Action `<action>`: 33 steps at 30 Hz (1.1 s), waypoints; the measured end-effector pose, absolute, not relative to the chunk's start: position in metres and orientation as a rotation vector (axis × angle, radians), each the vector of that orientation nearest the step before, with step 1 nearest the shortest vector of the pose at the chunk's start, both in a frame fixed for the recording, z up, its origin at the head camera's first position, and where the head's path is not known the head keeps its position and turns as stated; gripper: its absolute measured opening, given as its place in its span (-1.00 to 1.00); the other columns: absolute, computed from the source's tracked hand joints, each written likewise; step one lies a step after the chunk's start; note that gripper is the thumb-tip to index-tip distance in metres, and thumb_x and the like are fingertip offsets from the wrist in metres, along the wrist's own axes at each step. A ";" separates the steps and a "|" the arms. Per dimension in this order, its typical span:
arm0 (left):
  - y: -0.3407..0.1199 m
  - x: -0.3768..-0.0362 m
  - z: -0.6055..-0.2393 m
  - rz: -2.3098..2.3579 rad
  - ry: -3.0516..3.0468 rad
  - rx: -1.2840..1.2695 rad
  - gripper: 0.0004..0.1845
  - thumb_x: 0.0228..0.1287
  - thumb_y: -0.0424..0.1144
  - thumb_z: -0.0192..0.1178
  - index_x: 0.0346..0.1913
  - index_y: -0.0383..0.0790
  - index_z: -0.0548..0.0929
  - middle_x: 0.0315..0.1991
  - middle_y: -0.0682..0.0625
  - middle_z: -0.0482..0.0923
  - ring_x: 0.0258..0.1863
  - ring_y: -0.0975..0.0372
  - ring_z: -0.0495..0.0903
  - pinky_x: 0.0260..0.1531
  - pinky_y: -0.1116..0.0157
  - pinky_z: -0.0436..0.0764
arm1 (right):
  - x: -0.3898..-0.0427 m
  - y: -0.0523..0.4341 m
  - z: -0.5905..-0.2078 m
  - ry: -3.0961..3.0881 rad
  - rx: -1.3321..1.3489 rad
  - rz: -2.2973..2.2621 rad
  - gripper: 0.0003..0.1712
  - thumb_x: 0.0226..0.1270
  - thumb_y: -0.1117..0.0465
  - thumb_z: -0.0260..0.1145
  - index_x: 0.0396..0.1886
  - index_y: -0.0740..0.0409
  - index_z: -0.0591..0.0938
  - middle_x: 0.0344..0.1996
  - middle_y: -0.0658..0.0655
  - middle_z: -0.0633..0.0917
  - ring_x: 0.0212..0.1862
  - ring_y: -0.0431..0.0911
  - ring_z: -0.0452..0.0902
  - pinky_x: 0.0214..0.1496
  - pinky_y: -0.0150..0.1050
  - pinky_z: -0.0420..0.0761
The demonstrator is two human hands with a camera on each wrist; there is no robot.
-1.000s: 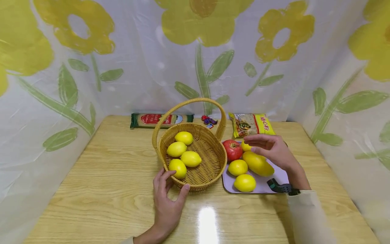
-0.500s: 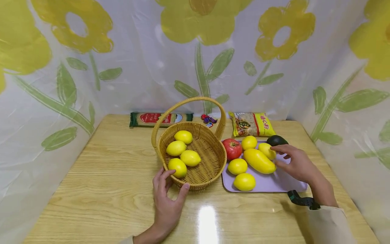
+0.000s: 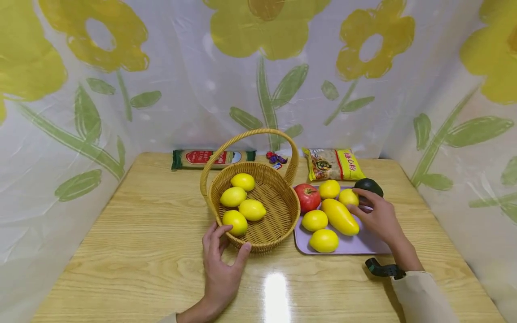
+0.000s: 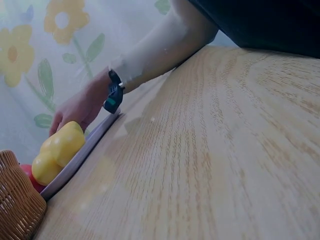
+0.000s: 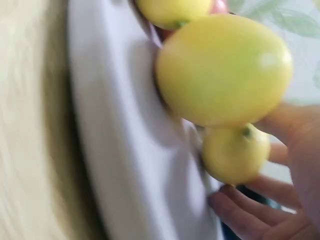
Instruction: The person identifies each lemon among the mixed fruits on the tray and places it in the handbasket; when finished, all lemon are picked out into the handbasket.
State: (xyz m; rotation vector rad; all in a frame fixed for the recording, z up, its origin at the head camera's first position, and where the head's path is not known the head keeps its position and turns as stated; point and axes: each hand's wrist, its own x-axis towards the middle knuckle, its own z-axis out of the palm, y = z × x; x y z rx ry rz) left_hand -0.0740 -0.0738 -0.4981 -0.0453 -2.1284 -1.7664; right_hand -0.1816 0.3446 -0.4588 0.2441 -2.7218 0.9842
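**Fruit count: four lemons in the basket, four more on the tray**

Four lemons [image 3: 242, 202] are counted inside the wicker basket [image 3: 278, 220], which is sat mid-table with its handle arched over the top. At the basket's 3 o'clock a lilac tray [image 3: 363, 244] is found, and on it four more lemons are counted, plus one yellow mango [image 3: 340, 216], one tomato [image 3: 308, 197] and one dark avocado [image 3: 368, 185] at the tray's 1 o'clock corner.

The left hand [image 3: 221, 264] is laid at the basket's 7 o'clock, fingers curled against the woven rim, thumb on the wall, so the basket is steadied. The right hand [image 3: 377, 216] is placed over the tray at about 3 o'clock from the mango; the small lemon [image 3: 348, 197] between mango and avocado is pinched by its fingertips. In the right wrist view that lemon [image 5: 235, 152] is seen held between thumb and fingers, just below the mango [image 5: 222, 67].

Along the table's 12 o'clock edge, one green noodle packet [image 3: 213, 157], one yellow packet [image 3: 332, 164] and a few wrapped sweets [image 3: 276, 159] are laid.
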 end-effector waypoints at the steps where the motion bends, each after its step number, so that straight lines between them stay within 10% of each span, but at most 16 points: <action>1: -0.074 -0.074 -0.498 -1.766 -2.129 -0.047 -0.39 0.42 -0.25 0.52 0.42 -0.21 0.51 0.65 -0.25 0.08 0.63 -0.20 0.25 0.54 -0.22 0.49 | -0.183 0.342 -0.461 -2.718 0.211 0.987 -0.38 0.52 0.10 0.53 0.44 0.27 0.62 0.28 0.45 0.71 0.13 0.32 0.80 0.13 0.18 0.81; 6: -0.073 -0.074 -0.499 -1.750 -2.130 -0.046 -0.40 0.42 -0.24 0.51 0.41 -0.20 0.51 0.65 -0.25 0.10 0.63 -0.21 0.26 0.52 -0.24 0.50 | -0.185 0.336 -0.462 -2.680 0.152 1.038 -0.44 0.52 0.12 0.53 0.38 0.27 0.64 0.25 0.46 0.71 0.14 0.38 0.78 0.13 0.16 0.84; 14: -0.073 -0.074 -0.498 -1.759 -2.127 -0.053 -0.40 0.42 -0.25 0.51 0.41 -0.23 0.51 0.64 -0.27 0.11 0.61 -0.20 0.29 0.54 -0.19 0.50 | -0.174 0.336 -0.434 -2.574 0.229 1.277 -0.47 0.53 0.24 0.50 0.42 0.17 0.65 0.25 0.27 0.73 0.11 -0.11 0.74 0.04 -0.66 0.67; 33: -0.073 -0.075 -0.496 -1.741 -2.144 -0.034 -0.40 0.41 -0.25 0.52 0.41 -0.21 0.51 0.65 -0.25 0.11 0.60 -0.16 0.31 0.52 -0.16 0.53 | -0.176 0.159 -0.397 -2.767 1.482 1.251 -0.53 0.52 0.17 0.50 0.37 -0.05 0.71 0.31 -0.10 0.75 0.32 -0.12 0.68 0.34 -0.05 0.77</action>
